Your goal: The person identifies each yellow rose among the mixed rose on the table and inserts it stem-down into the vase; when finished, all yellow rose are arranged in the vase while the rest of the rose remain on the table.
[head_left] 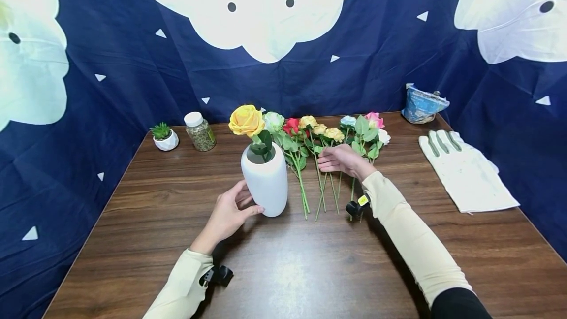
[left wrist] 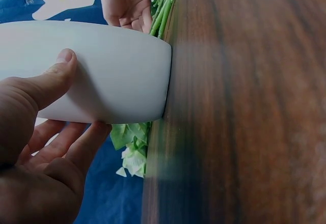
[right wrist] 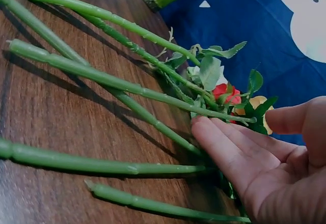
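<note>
A white vase (head_left: 267, 181) stands upright on the table, with one yellow rose (head_left: 246, 121) and its dark green leaves in its mouth. My left hand (head_left: 232, 209) holds the vase low on its left side, thumb on the near face and fingers round the far side. Over the row of artificial flowers is my right hand (head_left: 340, 159), fingers extended and thumb apart. Its fingertips are right at the green stems (right wrist: 153, 94) in the right wrist view. A red rose (head_left: 292, 126), several small yellow flowers (head_left: 334, 135) and a pink one (head_left: 374, 120) lie beyond that hand.
At the back left are a small potted succulent (head_left: 165, 138) and a white-lidded jar (head_left: 201, 133). A crumpled blue bag (head_left: 424, 104) sits at the back right. White gloves (head_left: 465, 176) lie along the table's right side. A dark blue curtain (head_left: 133, 63) hangs behind the table.
</note>
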Demonstrator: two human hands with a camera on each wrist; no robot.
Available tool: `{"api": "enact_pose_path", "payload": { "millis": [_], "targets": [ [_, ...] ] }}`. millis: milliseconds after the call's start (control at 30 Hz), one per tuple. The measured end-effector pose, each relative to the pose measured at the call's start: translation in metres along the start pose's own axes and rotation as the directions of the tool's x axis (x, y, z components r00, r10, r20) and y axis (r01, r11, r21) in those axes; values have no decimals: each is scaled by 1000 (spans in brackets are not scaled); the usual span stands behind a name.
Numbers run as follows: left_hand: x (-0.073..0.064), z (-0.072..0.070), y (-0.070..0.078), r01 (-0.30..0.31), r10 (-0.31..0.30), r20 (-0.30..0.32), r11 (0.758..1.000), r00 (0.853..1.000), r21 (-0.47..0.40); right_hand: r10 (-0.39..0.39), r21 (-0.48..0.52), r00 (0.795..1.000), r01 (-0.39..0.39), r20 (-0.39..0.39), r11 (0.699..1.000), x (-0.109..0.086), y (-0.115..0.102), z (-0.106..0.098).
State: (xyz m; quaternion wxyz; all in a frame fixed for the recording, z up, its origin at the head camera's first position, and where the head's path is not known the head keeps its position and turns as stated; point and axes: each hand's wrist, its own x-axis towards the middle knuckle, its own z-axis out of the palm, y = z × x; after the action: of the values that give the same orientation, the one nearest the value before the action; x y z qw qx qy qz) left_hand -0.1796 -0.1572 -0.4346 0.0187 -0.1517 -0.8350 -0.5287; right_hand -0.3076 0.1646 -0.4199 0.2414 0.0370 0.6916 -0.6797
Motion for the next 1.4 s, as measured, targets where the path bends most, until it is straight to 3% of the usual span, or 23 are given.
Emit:
{"api": "enact_pose_path", "payload": {
  "millis": [233, 533, 1400],
  "targets": [
    [0, 0, 0, -4, 4, 4, 1000, 1000, -4, -25, -39, 999, 26, 34, 999, 4, 6, 3],
    [1, 1, -3, -41, 41, -1, 999, 999, -20, -47, -3, 998, 48, 49, 999, 7, 8, 5],
    [0, 1, -4, -43, 43, -5, 999, 999, -6, -54, 16, 998, 54, -8, 998, 9, 11, 12]
  ]
}}
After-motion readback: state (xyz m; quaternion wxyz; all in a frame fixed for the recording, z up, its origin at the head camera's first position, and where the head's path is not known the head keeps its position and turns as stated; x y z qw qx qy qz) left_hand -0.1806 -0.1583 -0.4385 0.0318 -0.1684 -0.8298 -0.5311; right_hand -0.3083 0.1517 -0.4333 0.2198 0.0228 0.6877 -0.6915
